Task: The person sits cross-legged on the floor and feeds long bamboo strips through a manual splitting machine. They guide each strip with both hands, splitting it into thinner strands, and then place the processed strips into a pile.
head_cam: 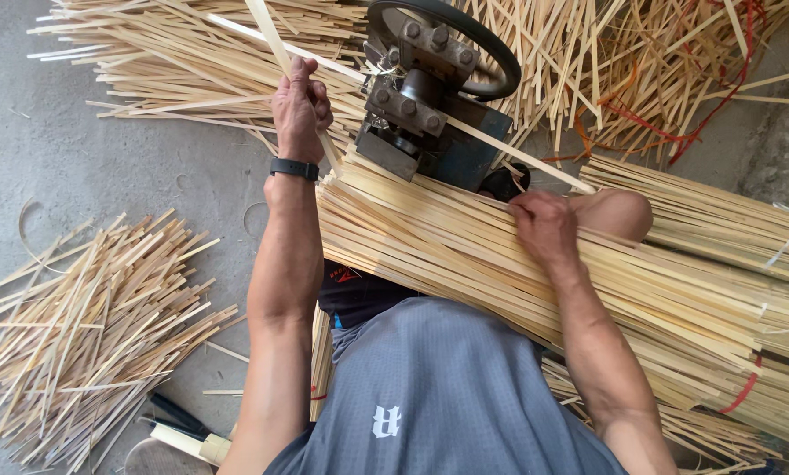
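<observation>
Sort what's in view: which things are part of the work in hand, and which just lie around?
In hand: left hand gripping bamboo strip; right hand on strip bundle; splitting machine.

Lying about: short offcut pile; tied bundles; red cord; dark-handled tools.

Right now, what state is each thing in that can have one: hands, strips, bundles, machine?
left hand: closed around a bamboo strip, raised
right hand: resting on the lap bundle, fingers curled
lap bundle: loose, lying across the knees
side bundle: tied with a pale band
metal machine: a strip passing through it
floor pile: scattered short offcuts
</observation>
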